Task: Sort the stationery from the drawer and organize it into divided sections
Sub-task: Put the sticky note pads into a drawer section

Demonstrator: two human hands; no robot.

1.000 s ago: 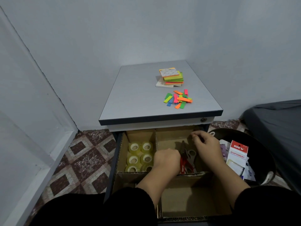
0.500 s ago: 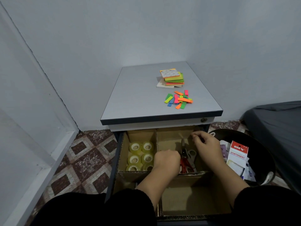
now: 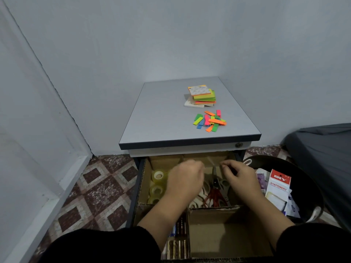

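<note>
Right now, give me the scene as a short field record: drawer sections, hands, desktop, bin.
back-left section: tape rolls
back-right section: scissors
front-right section: cardboard floor bare
front-left section: dark and metallic sticks, too blurred to name
left hand: fingers curled, above the back divider; grip unclear
right hand: fingers curled over the scissors section; contents hidden
desktop: note pads, coloured tabs
bin: stationery pack

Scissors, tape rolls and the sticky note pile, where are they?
Scissors (image 3: 215,194): head view, on the red handles.
Tape rolls (image 3: 158,175): head view, on the top roll's ring.
Sticky note pile (image 3: 201,95): head view, on the stack's top.
</note>
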